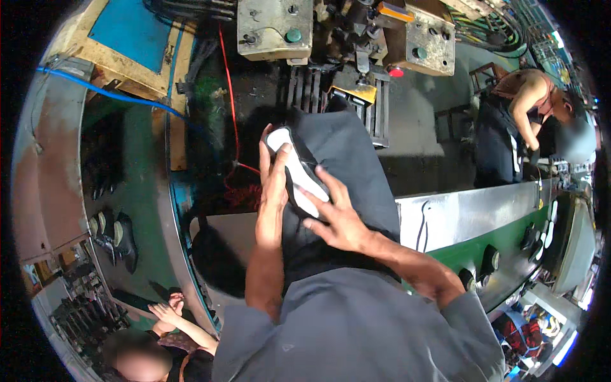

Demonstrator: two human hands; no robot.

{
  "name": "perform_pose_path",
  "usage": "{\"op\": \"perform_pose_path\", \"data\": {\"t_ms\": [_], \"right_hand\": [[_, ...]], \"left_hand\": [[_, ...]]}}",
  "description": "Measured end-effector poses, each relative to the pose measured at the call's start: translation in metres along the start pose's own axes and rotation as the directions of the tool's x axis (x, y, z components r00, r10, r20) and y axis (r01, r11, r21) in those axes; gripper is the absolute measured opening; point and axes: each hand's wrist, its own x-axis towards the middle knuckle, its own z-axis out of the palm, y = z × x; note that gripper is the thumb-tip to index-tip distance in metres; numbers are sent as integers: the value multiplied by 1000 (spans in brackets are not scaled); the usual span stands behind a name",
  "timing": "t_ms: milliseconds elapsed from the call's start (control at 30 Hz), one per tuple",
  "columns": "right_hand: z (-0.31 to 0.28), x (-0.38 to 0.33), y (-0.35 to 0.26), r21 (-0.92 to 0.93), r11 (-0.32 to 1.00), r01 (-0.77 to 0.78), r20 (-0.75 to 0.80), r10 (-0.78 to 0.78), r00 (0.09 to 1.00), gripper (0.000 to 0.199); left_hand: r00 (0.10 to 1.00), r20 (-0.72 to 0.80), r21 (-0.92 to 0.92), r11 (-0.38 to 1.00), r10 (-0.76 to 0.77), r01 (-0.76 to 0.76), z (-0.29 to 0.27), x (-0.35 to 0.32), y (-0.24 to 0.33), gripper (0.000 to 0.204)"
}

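A black shoe upper with a white, sole-shaped bottom facing up point(298, 173) rests over my lap, on dark trousers or an apron. My left hand point(274, 181) is closed along its left side, with a finger over the white face near the far end. At the nearer end, my right hand point(340, 219) grips the right edge. Its fingers are spread, one lying across the white surface. The shoe's underside is hidden.
Ahead stands a machine with two grimy control boxes point(275, 28) and a yellow pedal point(358, 94). A red hose point(228, 89) runs down at left. Dark shoes point(125, 242) lie on the green left conveyor; more shoes point(491, 259) lie right. Two people work nearby, right and lower left.
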Motion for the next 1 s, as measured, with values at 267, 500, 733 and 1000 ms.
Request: {"op": "perform_pose_path", "data": {"t_ms": [267, 500, 733, 1000], "right_hand": [[-22, 93, 47, 776, 491, -396, 159, 455, 876, 67], [-14, 94, 50, 328, 859, -393, -61, 434, 899, 66], [-37, 57, -28, -270, 939, -212, 144, 257, 956, 76], [-59, 14, -7, -489, 872, -7, 121, 76, 990, 94]], "left_hand": [[950, 312, -409, 905, 21, 114, 12, -14, -7, 69], [988, 99, 207, 968, 120, -139, 29, -21, -21, 68], [970, -170, 309, 944, 175, -116, -6, 4, -38, 61], [989, 112, -232, 965, -101, 125, 25, 5, 1, 67]]}}
